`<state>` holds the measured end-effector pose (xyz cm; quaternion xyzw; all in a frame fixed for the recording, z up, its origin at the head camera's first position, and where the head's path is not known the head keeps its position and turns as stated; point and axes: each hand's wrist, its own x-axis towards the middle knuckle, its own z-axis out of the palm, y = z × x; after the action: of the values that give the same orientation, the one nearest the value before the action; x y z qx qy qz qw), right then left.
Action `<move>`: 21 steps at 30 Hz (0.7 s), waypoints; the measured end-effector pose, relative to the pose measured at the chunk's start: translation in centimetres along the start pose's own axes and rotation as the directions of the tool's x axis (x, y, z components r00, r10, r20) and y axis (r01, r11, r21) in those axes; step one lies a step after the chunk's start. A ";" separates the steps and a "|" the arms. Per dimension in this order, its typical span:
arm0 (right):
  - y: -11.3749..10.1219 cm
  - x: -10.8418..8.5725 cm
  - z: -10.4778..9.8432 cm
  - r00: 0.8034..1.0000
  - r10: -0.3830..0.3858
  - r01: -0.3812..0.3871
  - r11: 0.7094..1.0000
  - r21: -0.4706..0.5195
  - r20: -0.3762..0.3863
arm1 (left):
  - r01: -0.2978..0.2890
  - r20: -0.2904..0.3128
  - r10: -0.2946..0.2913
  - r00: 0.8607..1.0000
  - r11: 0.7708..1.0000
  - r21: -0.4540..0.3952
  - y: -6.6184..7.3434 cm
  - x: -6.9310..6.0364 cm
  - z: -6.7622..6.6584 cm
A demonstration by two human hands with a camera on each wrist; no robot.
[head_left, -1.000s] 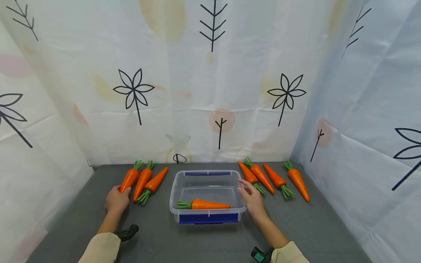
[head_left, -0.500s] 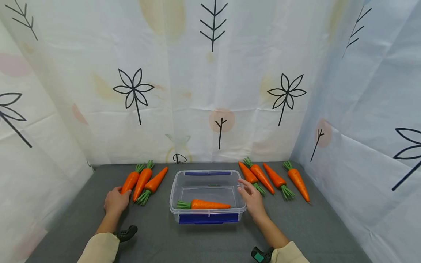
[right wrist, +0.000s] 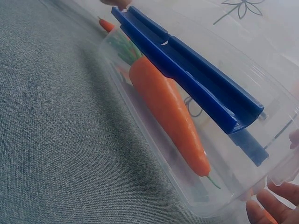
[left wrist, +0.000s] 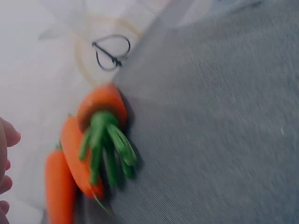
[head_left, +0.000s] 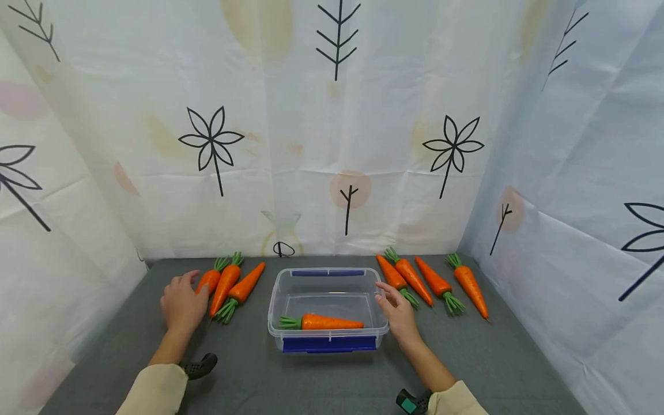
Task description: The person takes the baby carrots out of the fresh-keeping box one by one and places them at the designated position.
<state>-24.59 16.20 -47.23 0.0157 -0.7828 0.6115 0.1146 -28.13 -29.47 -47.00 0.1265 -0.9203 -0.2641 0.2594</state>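
My left hand [head_left: 184,302] is at the left carrot [head_left: 210,279], covering its lower end in the head view, fingers loosely bent. In the left wrist view, the fingertips [left wrist: 10,135] are apart from the carrots. Next to it lie a second carrot [head_left: 226,285] and a third carrot [head_left: 249,283] with its green top toward me. My right hand [head_left: 400,317] holds the right rim of a clear plastic food container [head_left: 332,270], thumb at the rim and other fingers outside. Inside, along the front wall, lies a carrot [right wrist: 166,112], its top pointing left.
Right of the container, several carrots lie on the grey table [head_left: 332,386], among them a carrot [head_left: 436,279] and the rightmost carrot [head_left: 469,288]. A blue latch [head_left: 329,344] hangs on the container's front. A patterned white curtain [head_left: 311,144] encloses the table's back and sides.
My left hand has let go of the left carrot, which now lies slightly closer to its neighbour, and has lifted a little. The right hand and the container have stayed still.
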 end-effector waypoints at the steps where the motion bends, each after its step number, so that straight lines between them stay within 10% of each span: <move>1: -0.5 -0.2 0.0 1.000 -0.003 0.003 1.000 -0.002 0.001 | -0.019 0.003 0.019 1.000 1.000 -0.011 0.5 0.1 -0.2; 6: -1.9 -0.8 -0.1 1.000 -0.023 0.024 1.000 -0.009 0.008 | -0.088 0.033 0.092 0.995 0.989 -0.118 2.5 0.8 -0.6; 13: 1.2 0.4 0.1 1.000 -0.015 0.015 1.000 0.013 -0.007 | -0.198 0.074 0.219 0.973 0.956 -0.216 5.2 1.4 -0.9; 21: 1.5 0.6 0.1 1.000 -0.021 0.021 1.000 -0.001 -0.019 | -0.217 0.270 0.318 0.909 0.914 -0.343 9.7 1.4 -1.2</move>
<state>-25.45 16.55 -48.58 0.0184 -0.7817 0.6100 0.1284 -29.58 -22.48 -40.24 -0.0885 -0.9067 -0.3815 0.1570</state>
